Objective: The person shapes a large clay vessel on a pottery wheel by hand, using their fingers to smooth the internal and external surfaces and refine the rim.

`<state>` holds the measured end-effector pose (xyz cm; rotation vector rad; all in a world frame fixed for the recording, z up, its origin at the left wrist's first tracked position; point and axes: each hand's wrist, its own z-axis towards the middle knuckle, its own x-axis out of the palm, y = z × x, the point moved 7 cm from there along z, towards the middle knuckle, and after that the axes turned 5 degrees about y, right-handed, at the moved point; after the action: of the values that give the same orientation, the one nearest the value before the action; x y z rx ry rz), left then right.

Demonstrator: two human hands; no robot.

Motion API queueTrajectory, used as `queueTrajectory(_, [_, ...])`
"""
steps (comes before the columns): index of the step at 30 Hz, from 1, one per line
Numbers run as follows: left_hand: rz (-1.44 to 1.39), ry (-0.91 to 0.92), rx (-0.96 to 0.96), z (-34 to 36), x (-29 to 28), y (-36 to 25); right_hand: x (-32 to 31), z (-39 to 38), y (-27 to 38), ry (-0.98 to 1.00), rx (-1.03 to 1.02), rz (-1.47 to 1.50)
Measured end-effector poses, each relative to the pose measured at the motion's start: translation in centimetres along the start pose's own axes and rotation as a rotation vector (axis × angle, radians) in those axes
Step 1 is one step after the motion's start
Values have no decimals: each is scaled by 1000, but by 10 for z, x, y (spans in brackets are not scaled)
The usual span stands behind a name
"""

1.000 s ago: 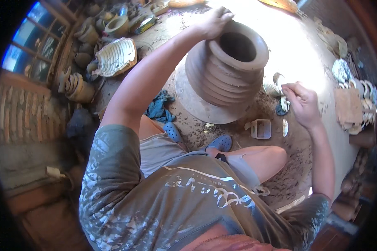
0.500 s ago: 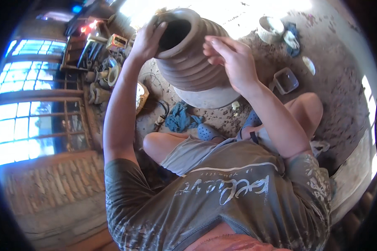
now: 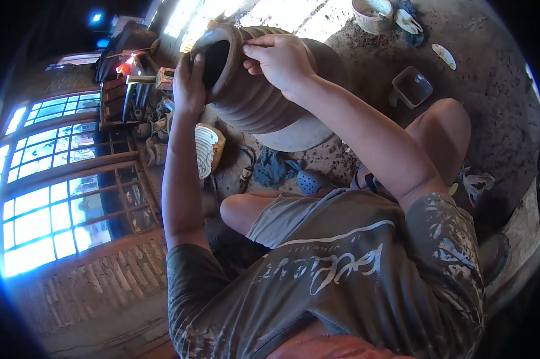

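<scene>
A large ribbed clay pot [image 3: 252,113] stands tilted in the view on a pale round base [image 3: 300,134], its dark mouth facing left. My left hand [image 3: 189,87] is wrapped at the near left side of the rim, with thumb and fingers around its edge. A small yellowish piece [image 3: 189,43] shows just beyond those fingertips; whether I hold it is unclear. My right hand [image 3: 282,63] is closed in a pinch at the right side of the rim, the other fingers curled. Anything between its fingertips is too small to make out.
On the dirt floor to the right are a square plastic tub [image 3: 412,88], a bucket [image 3: 373,17], a cloth [image 3: 409,24] and a white oval piece [image 3: 443,57]. A blue rag [image 3: 273,167] and a ribbed basket-like object [image 3: 209,149] lie near my knee. Shelves and windows line the left.
My right hand has moved left from beside the pot to its rim, its fingers closing to a pinch. My left hand has shifted down along the rim. The view has turned.
</scene>
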<state>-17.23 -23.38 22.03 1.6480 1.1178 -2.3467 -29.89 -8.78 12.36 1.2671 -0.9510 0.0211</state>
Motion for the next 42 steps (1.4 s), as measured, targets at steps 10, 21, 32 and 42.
queueTrajectory(10, [220, -129, 91, 0, -1, -7, 26, -42, -15, 35, 109, 255])
queueTrajectory(21, [221, -94, -112, -5, 2, -4, 62, -95, -49, 331, 168, 84])
queueTrajectory(32, [305, -214, 48, 0, 5, 2, 35, -50, -9, 288, 161, 199])
queueTrajectory(42, [268, -139, 140, -2, -3, 9, 25, -62, 0, 179, -419, -646])
